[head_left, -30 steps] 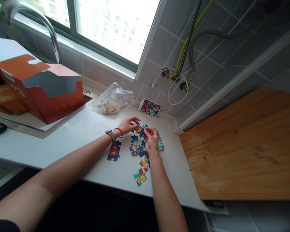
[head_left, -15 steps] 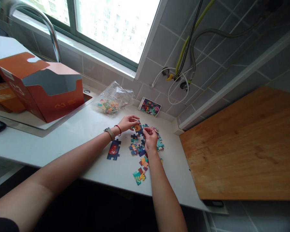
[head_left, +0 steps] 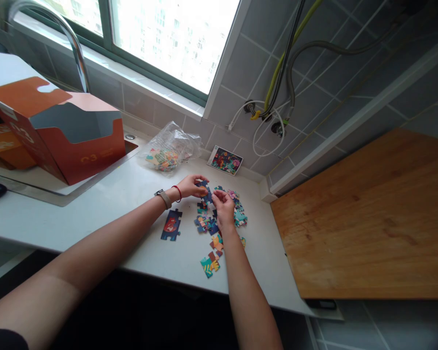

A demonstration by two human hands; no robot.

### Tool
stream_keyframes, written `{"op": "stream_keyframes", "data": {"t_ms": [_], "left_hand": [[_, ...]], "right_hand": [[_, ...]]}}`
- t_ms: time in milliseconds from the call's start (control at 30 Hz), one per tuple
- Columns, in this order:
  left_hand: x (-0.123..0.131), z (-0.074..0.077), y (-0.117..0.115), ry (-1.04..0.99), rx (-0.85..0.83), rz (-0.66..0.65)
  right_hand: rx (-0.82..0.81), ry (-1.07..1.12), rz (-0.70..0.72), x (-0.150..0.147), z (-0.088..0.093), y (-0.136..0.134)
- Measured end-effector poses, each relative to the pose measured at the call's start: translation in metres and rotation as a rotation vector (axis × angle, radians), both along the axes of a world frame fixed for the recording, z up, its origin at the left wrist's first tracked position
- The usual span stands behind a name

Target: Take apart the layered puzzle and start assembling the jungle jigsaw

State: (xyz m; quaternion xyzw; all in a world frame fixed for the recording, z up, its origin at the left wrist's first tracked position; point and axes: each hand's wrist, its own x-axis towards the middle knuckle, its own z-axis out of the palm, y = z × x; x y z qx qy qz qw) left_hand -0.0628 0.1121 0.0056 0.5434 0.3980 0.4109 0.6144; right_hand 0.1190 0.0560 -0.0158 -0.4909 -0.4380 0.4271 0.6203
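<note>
My left hand (head_left: 191,186) curls over the top of the scattered jigsaw pieces, its fingertips closed on a dark blue and orange piece (head_left: 203,189). My right hand (head_left: 224,209) is just beside it, fingertips pinched together above the pile (head_left: 208,224). Whether those fingers hold a piece is hidden. A joined dark blue section with a red figure (head_left: 171,225) lies left of the pile, apart from both hands. More pieces (head_left: 209,266) lie nearer me, below my right wrist.
The pieces lie on a white worktop (head_left: 95,194). Behind them are a clear plastic bag of pieces (head_left: 170,150) and a small picture card (head_left: 225,160). An orange box (head_left: 76,143) stands at left, by a curved faucet (head_left: 73,43). A wooden board (head_left: 365,223) lies at right.
My left fingers have curled closer over the blue and orange piece. Both hands remain over the pile, and the view has shifted slightly.
</note>
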Motion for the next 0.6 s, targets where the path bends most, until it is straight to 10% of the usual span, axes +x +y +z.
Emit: {"op": "stream_keyframes", "data": {"t_ms": [167,367,600], "left_hand": [[-0.017,-0.002,0.008,0.086,0.008,0.013],[-0.027,-0.002,0.008,0.281,0.044,-0.045],[-0.025,0.007,0.003,0.331,0.099,-0.076]], "right_hand": [[0.110,-0.429,-0.005,-0.003,0.010,-0.009],[0.108,-0.837,0.419,0.005,0.029,-0.030],[0.083,-0.882,0.439,0.028,0.026,-0.035]]}}
